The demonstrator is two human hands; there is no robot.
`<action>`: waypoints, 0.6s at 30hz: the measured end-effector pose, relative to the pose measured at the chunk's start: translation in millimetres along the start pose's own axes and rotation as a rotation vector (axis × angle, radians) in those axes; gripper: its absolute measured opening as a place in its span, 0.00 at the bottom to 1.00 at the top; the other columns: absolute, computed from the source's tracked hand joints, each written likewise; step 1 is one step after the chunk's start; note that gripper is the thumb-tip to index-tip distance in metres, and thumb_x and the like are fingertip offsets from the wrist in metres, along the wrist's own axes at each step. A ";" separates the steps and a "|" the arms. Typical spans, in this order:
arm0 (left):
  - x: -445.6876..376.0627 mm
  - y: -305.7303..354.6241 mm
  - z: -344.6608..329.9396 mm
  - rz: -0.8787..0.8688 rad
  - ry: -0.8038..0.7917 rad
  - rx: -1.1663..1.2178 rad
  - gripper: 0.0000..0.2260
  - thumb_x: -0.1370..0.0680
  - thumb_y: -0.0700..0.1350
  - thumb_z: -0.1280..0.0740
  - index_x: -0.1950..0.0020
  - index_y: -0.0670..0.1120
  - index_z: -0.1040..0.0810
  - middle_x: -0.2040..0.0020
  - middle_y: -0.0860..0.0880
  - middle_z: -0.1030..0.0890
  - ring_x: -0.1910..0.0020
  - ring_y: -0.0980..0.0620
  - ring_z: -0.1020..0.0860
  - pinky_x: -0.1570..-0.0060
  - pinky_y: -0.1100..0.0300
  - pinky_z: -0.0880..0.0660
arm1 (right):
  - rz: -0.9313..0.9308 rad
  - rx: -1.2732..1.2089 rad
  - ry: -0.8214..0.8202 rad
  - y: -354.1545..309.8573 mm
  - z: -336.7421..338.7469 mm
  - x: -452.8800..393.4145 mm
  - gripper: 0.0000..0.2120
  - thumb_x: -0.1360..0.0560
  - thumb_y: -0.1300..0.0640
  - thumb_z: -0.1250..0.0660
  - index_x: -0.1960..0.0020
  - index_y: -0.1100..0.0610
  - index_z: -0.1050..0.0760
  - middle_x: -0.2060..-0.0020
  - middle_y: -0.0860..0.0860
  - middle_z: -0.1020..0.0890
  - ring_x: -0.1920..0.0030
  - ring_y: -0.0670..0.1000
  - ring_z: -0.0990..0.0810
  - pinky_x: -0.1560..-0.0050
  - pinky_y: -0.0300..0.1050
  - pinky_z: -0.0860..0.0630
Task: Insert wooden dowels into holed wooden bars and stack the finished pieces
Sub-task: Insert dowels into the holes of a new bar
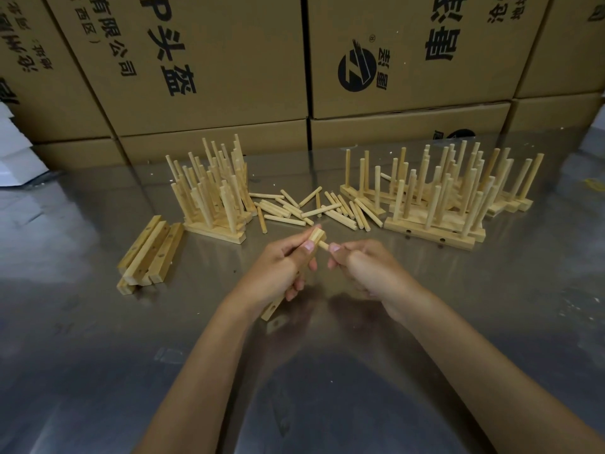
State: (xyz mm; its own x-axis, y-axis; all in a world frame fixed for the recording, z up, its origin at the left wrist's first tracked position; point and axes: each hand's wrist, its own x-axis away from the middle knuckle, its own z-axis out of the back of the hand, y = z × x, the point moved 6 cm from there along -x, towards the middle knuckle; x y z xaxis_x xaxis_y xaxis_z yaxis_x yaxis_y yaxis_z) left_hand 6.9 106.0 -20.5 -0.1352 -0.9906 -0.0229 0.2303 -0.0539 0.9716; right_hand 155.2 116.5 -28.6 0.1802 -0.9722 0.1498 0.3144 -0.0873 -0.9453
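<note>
Pale wood is everywhere on the grey metal worktop point(98, 371), whose shiny surface mirrors the person's forearms. Near the middle of the worktop, the left hand point(281, 267) wraps its fingers and thumb around a holed bar point(312, 239), which runs on a slant from its upper end beside the thumb down to a lower end that pokes out below the palm, a drilled hole visible on that lower part. The right hand point(363, 267) is curled closed around a dowel point(324, 245), only a short stub of which shows between the thumb and the bar; the stub's tip meets the side of the bar near its top end, though whether it has entered a hole cannot be told. Behind the hands, toward the far edge, a scatter of loose dowels point(311, 208) lies flat in crossing directions. To the left of that scatter stands a tight stack of finished pieces point(212, 194), bars with dowels pointing upward. To the right a wider group of finished pieces point(442, 194) spreads toward the far right corner, its dowels also upright, with side holes showing on the nearest bar. Toward the left edge, a small pile of empty bars point(149, 257) lies flat and side by side, apart from the stack. Along the far edge rises a wall of brown cardboard boxes point(229, 77) printed with black characters and a round logo.
</note>
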 end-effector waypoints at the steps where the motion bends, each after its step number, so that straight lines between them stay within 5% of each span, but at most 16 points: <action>1: -1.0 -1.1 -0.9 0.027 0.009 0.045 0.16 0.15 0.45 0.40 0.29 0.57 0.26 0.58 0.49 0.23 0.70 0.55 0.27 0.75 0.61 0.31 | 0.023 0.010 0.013 -2.0 2.9 -1.7 0.18 0.18 0.48 0.39 0.61 0.54 0.21 0.75 0.46 0.31 0.75 0.44 0.33 0.73 0.38 0.36; 3: -3.0 -3.3 3.2 0.061 0.069 0.140 0.16 0.15 0.43 0.40 0.28 0.53 0.26 0.56 0.47 0.21 0.69 0.53 0.25 0.75 0.60 0.29 | 0.171 0.112 0.185 -9.0 17.2 -5.3 0.17 0.17 0.47 0.42 0.57 0.54 0.22 0.68 0.47 0.24 0.67 0.47 0.27 0.64 0.43 0.32; 6: -5.1 -9.6 28.4 0.100 0.297 0.191 0.17 0.15 0.42 0.40 0.26 0.48 0.28 0.53 0.44 0.21 0.70 0.52 0.24 0.76 0.60 0.26 | 0.441 0.609 0.557 -20.2 40.1 -2.9 0.15 0.16 0.50 0.48 0.43 0.53 0.24 0.48 0.47 0.21 0.44 0.51 0.24 0.49 0.47 0.30; 9: -4.8 -17.2 44.1 0.148 0.431 0.276 0.17 0.16 0.42 0.40 0.26 0.44 0.29 0.53 0.42 0.21 0.72 0.52 0.23 0.76 0.59 0.23 | 0.471 0.880 0.329 -3.1 29.1 -23.7 0.22 0.16 0.54 0.49 0.23 0.54 0.39 0.24 0.48 0.36 0.21 0.51 0.47 0.24 0.51 0.49; 11: -4.0 -19.2 49.2 0.157 0.470 0.290 0.17 0.16 0.42 0.39 0.26 0.44 0.29 0.53 0.42 0.21 0.72 0.51 0.23 0.75 0.59 0.22 | 0.436 0.943 0.223 8.4 20.6 -34.3 0.23 0.17 0.53 0.47 0.23 0.53 0.40 0.24 0.49 0.35 0.21 0.50 0.49 0.22 0.53 0.54; 15: -3.6 -20.8 54.6 0.158 0.504 0.302 0.16 0.16 0.41 0.40 0.28 0.46 0.27 0.54 0.42 0.21 0.72 0.51 0.23 0.76 0.60 0.22 | 0.515 0.922 0.535 -4.0 39.7 -27.9 0.13 0.24 0.57 0.40 0.41 0.55 0.25 0.45 0.51 0.21 0.39 0.53 0.28 0.35 0.49 0.36; 18: -3.7 -21.4 53.2 0.164 0.515 0.296 0.16 0.15 0.42 0.40 0.27 0.47 0.28 0.53 0.41 0.20 0.72 0.51 0.23 0.76 0.60 0.22 | 0.516 0.927 0.428 -0.8 34.6 -29.7 0.16 0.22 0.56 0.40 0.36 0.55 0.26 0.38 0.51 0.23 0.31 0.53 0.33 0.29 0.51 0.42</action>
State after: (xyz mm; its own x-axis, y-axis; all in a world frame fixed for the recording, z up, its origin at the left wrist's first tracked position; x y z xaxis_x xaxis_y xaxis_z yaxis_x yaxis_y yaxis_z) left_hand -48.8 117.5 -28.7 0.3796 -0.9204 0.0933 -0.0790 0.0682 0.9945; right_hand 181.8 153.0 -22.3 0.2112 -0.8554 -0.4731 0.8936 0.3650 -0.2611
